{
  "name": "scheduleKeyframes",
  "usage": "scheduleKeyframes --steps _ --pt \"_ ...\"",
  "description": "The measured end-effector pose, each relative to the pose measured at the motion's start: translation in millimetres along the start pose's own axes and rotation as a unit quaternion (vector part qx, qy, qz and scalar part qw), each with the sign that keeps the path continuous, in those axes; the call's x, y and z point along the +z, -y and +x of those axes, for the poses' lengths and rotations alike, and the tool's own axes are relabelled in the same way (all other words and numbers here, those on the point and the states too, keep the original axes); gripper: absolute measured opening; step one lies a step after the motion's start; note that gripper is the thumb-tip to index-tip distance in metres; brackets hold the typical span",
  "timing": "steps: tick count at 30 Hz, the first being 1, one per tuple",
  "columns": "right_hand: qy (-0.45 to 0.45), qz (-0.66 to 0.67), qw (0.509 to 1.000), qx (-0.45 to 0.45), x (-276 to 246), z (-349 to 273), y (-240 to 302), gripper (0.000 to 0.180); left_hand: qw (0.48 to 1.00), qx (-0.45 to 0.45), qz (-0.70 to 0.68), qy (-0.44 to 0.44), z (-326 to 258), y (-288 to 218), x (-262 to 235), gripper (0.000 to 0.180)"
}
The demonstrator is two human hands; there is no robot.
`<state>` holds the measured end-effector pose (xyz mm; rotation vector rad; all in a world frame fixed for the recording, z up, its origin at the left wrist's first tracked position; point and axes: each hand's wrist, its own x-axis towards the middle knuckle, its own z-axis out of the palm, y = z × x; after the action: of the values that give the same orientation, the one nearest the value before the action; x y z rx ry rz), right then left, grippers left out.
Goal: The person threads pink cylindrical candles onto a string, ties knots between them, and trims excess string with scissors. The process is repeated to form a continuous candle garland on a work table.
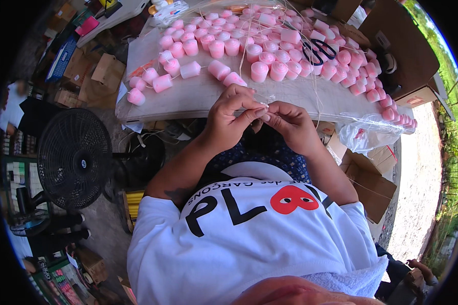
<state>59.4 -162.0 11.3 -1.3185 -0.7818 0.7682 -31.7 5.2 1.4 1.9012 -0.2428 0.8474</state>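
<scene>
At the table's near edge, my left hand [230, 114] and my right hand [292, 126] meet with fingertips pinched together. Whatever lies between them is too small to make out; a bit of clear film [264, 96] shows just beyond the fingers. Two pink-and-white candles [234, 79] lie on their sides close past my left hand. Many more short pink candles [278, 70] stand or lie in rows behind them, some with pale wick strings. Long loose strings [316, 91] trail over the pile toward my right hand. Scissors with dark blue handles [319, 52] rest on the candles.
The candles spread over a pale table [188, 99]. Clear plastic [366, 136] hangs at its right front edge, above an open cardboard box [369, 190]. A large carton [404, 51] stands at the right. On my left is a black fan [75, 158], with cardboard boxes [104, 76] beyond it.
</scene>
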Motion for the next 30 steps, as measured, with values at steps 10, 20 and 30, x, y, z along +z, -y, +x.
scheduleKeyframes --steps 10,20,30 --pt "-0.153 -0.293 0.926 -0.184 -0.8 -1.0 7.2 0.016 0.867 -0.24 -0.402 0.173 3.1 0.3 8.1 0.038" --pt "-0.172 -0.341 0.905 -0.188 -2.0 -6.7 0.9 0.013 0.979 -0.131 -0.136 0.079 10.0 5.4 12.7 0.01" --pt "-0.16 -0.324 0.915 -0.179 -3.3 -4.9 0.9 0.014 0.999 0.01 0.001 0.052 12.0 4.1 10.2 0.004"
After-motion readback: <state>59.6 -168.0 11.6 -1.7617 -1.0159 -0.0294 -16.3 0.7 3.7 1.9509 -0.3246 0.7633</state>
